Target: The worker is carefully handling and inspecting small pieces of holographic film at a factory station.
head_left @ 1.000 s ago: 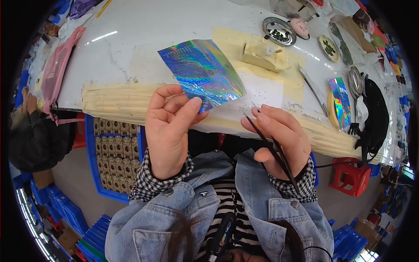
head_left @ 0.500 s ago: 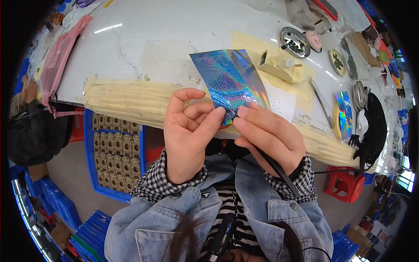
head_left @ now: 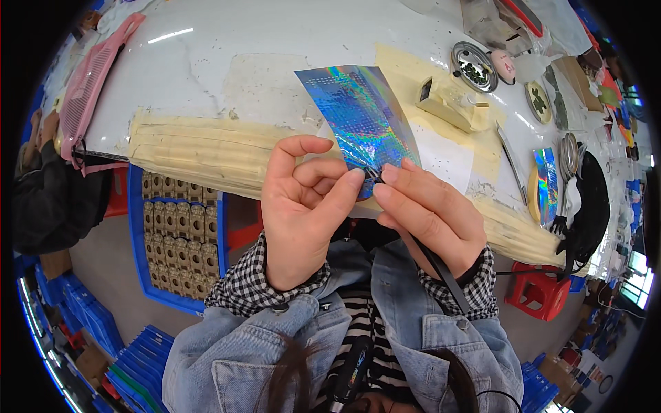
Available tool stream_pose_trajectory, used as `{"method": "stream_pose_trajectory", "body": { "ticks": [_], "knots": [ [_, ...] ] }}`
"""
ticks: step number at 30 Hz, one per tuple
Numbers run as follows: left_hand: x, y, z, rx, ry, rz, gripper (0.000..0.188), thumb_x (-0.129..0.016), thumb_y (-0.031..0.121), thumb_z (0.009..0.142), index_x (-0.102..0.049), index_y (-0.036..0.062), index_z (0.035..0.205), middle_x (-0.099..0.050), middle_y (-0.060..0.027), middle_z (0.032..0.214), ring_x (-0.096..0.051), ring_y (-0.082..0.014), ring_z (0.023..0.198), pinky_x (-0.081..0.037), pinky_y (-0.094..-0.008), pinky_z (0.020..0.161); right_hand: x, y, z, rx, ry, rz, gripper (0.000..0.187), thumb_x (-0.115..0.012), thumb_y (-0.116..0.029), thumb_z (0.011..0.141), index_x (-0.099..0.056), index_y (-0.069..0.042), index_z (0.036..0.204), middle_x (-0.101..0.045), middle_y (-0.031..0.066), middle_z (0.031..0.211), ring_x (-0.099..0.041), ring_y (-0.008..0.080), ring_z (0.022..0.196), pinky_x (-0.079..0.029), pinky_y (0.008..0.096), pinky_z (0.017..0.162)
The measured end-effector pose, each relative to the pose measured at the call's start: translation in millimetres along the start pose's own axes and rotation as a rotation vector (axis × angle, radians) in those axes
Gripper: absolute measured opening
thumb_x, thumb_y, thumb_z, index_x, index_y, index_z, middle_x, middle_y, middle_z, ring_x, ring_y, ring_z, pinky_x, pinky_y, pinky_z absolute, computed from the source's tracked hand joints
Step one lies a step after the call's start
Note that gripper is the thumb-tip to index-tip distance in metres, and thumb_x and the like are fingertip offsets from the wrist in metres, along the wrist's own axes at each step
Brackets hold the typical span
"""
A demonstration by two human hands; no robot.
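Note:
A shiny blue holographic sticker sheet [head_left: 358, 113] with rows of tiny marks is held up over the table's near edge. My left hand [head_left: 303, 206] pinches its lower corner between thumb and fingers. Closed around black tweezers [head_left: 441, 265], my right hand [head_left: 434, 217] has the tool's tips at the same lower corner, close to my left thumb. The tweezers' rear end sticks out below the right palm. Whether a tiny sticker is between the tips is too small to tell.
Beyond the sheet stands a cream block-shaped holder [head_left: 447, 107]. At right are a round metal dish [head_left: 475, 67] with small dark pieces, a silver pair of tweezers [head_left: 511, 162] and a tape roll [head_left: 537, 186]. A blue crate [head_left: 141, 241] of moulded parts sits below left.
The sheet's far edge has moved slightly up and left in the picture. The tweezers' tips remain at its lower corner, and both hands keep their hold.

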State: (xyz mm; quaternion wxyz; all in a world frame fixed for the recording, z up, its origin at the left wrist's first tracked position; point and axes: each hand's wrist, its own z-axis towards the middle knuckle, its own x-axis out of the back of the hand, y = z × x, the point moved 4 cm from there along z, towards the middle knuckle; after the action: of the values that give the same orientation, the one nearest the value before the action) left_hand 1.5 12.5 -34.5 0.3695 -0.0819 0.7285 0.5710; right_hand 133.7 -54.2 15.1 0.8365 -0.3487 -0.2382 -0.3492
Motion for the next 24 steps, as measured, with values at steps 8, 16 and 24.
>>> {"method": "stream_pose_trajectory", "body": {
  "ticks": [8, 16, 24],
  "knots": [
    [-0.6, -0.8, -1.0, 0.001, 0.014, 0.032, 0.04, -0.057, -0.012, 0.084, -0.037, -0.0001, 0.116, -0.063, -0.0097, 0.091, -0.062, -0.012, 0.087, -0.051, -0.0216, 0.073, -0.8, -0.7, -1.8, -0.011, -0.011, -0.015, 0.033, -0.074, -0.006, 0.07, -0.067, 0.0, 0.102, -0.065, 0.014, 0.098, -0.066, 0.0268, 0.087, -0.056, 0.0386, 0.081],
    [1.1, -1.5, -0.8, -0.014, -0.005, 0.022, 0.039, -0.057, -0.012, 0.084, -0.037, 0.0002, 0.115, -0.063, -0.0104, 0.091, -0.062, -0.0123, 0.087, -0.052, -0.0219, 0.073, -0.6, -1.3, -1.9, -0.005, -0.023, -0.017, 0.033, -0.073, -0.005, 0.07, -0.066, 0.001, 0.102, -0.064, 0.0146, 0.098, -0.066, 0.0271, 0.087, -0.056, 0.0387, 0.081],
    [-1.2, -0.3, -0.3, 0.031, 0.012, -0.001, 0.039, -0.056, -0.011, 0.084, -0.036, 0.0008, 0.115, -0.064, -0.0132, 0.092, -0.064, -0.0149, 0.088, -0.054, -0.0249, 0.075, -0.3, -2.5, -0.8, 0.043, -0.013, -0.038, 0.035, -0.074, -0.005, 0.069, -0.066, 0.002, 0.103, -0.064, 0.0153, 0.097, -0.066, 0.0274, 0.086, -0.056, 0.0389, 0.079]
  ]
}}
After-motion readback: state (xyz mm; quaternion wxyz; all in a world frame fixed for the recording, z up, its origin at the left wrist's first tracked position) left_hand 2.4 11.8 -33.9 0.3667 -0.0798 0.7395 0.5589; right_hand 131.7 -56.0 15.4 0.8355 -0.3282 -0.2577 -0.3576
